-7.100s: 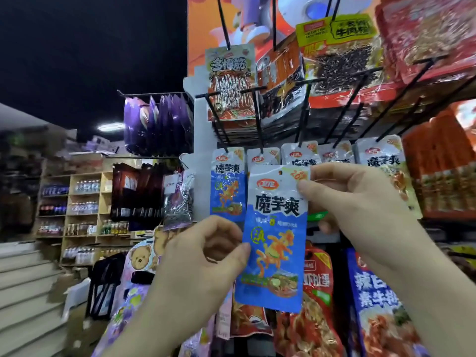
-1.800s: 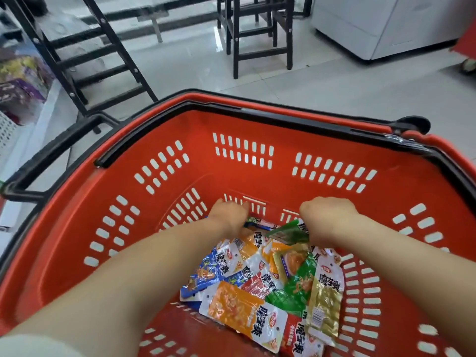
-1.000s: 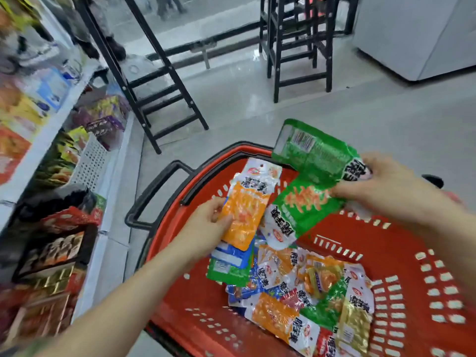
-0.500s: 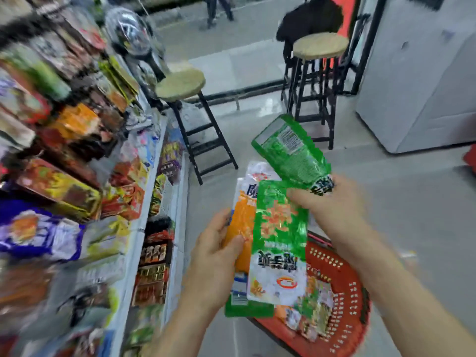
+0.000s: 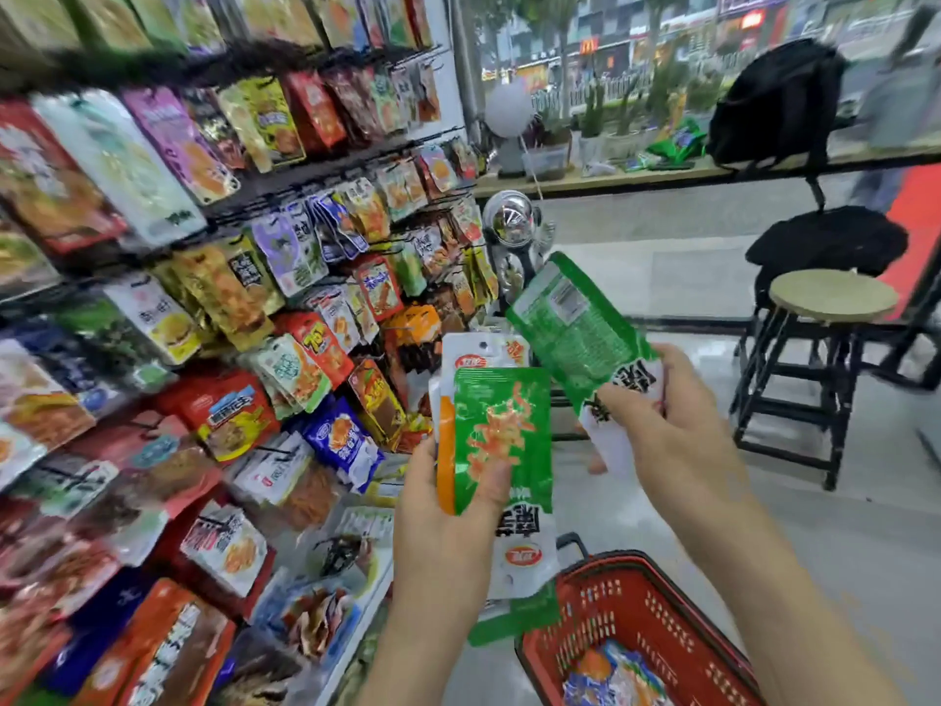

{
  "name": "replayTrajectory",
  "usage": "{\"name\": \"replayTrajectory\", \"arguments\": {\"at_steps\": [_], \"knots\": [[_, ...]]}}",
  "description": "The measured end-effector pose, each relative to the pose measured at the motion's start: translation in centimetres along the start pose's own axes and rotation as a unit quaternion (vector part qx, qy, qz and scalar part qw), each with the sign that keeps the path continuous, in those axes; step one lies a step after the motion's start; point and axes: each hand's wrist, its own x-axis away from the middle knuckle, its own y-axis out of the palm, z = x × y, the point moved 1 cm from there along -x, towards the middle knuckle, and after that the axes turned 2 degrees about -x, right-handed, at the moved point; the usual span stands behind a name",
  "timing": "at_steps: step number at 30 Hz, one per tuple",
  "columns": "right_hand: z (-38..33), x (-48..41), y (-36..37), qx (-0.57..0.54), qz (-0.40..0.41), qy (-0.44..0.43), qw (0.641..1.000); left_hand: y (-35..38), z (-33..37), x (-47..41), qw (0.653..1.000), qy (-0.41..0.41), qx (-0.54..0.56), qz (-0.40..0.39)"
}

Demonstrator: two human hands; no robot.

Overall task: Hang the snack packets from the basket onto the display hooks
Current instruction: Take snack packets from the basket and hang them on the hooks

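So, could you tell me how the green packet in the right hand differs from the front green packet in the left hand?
The right hand holds its green packet tilted, barcode side showing. The left hand holds its front green packet upright, picture side showing, stacked over others, including an orange packet. Both are green and white.
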Motion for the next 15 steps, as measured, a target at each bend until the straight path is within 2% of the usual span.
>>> {"name": "replayTrajectory", "arguments": {"at_steps": [3,9,11,13,15], "knots": [[-2.6,0.6,-0.3,0.004,-0.102,-0.033,0.994,-3.6,0.4,1.1,0.998,-0.014,0.005,0.066],[-6.4,0.3,1.7,0.043,-0.201,-0.047,0.977,-10.6,0.5,3.3,0.986,-0.060,0.026,0.154],[-7.2,0.4,3.7,0.045,-0.297,-0.044,0.953,-12.9,0.9,3.9,0.981,-0.062,0.022,0.180],[-7.4,0.6,6.9,0.112,-0.399,-0.054,0.908,-15.0,1.5,4.6,0.979,-0.053,0.014,0.198],[-6.8,1.2,11.4,0.191,-0.435,-0.070,0.877,-16.8,2.3,5.3,0.979,-0.040,-0.006,0.198]]}}
